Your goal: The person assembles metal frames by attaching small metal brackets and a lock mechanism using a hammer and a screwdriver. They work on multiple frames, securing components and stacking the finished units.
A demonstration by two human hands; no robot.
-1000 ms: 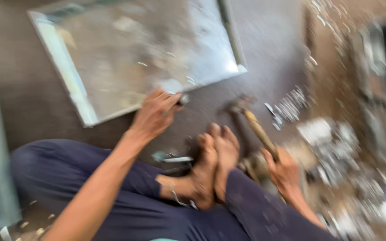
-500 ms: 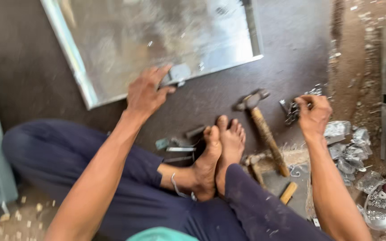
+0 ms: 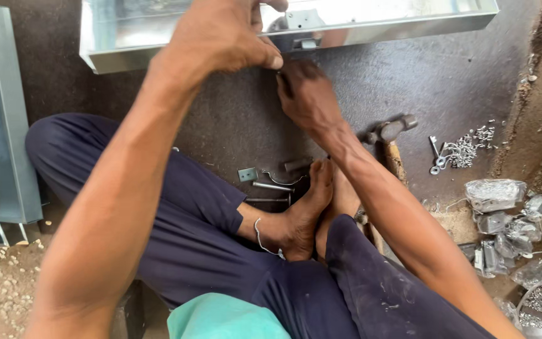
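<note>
Both hands' (image 3: pixel 233 37) grip apparently meets under the metal panel's (image 3: pixel 158 53) latch (image 3: pixel 302 28).

We see packages only at the right edge: a cluster of small clear plastic bags (image 3: pixel 509 226) lying on the ground, crumpled and shiny, holding silvery metal parts. The largest bag (image 3: pixel 494 194) lies at the top of the cluster, the rest just below and beside it. We see no labels, signs or screens.

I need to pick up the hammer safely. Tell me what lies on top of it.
The right forearm crosses over the hammer. Its head and upper handle show; the lower handle is hidden beneath the arm and leg.
</note>
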